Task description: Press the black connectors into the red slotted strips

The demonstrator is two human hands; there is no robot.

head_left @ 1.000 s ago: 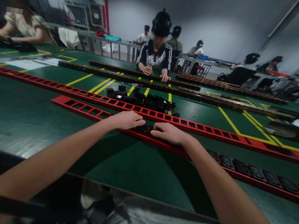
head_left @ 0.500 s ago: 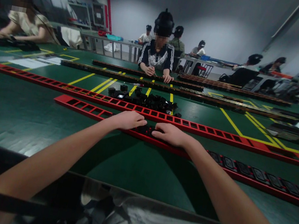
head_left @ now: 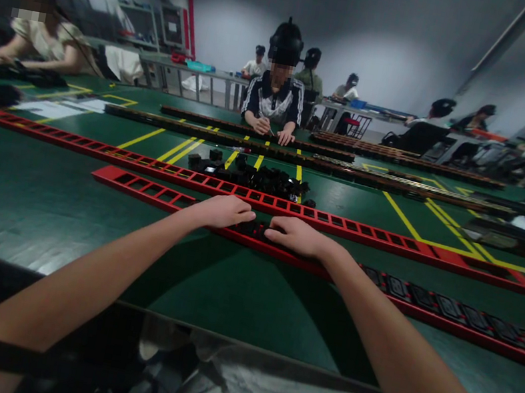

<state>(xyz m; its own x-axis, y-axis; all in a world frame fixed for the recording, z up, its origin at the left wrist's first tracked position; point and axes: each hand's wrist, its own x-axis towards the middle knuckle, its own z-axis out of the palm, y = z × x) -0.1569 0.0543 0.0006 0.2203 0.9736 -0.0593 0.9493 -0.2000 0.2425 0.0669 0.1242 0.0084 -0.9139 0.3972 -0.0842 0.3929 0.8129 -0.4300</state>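
A long red slotted strip (head_left: pixel 278 251) lies slantwise across the green table in front of me. Square black sockets (head_left: pixel 446 305) fill its slots on the right, while several slots at its left end are bare. Over the middle of the strip, my left hand (head_left: pixel 225 212) is closed, with bent fingers on a black socket (head_left: pixel 248 226). Just to its right, my right hand (head_left: pixel 300 237) is also closed, thumb and curled fingers pressing down on the sockets in the strip. The fingertips of both hands are partly hidden.
Behind lies a second red slotted strip (head_left: pixel 368 230), its slots unfilled. A heap of loose black parts (head_left: pixel 265 180) sits beyond it. Farther back are long dark strips (head_left: pixel 193 130) and a co-worker (head_left: pixel 274 97) bent over one. Another person (head_left: pixel 50 44) sits at the left.
Both hands stay at the same place on the strip, with barely any finger movement. The view has shifted slightly. A dark object now shows at the left edge of the table.
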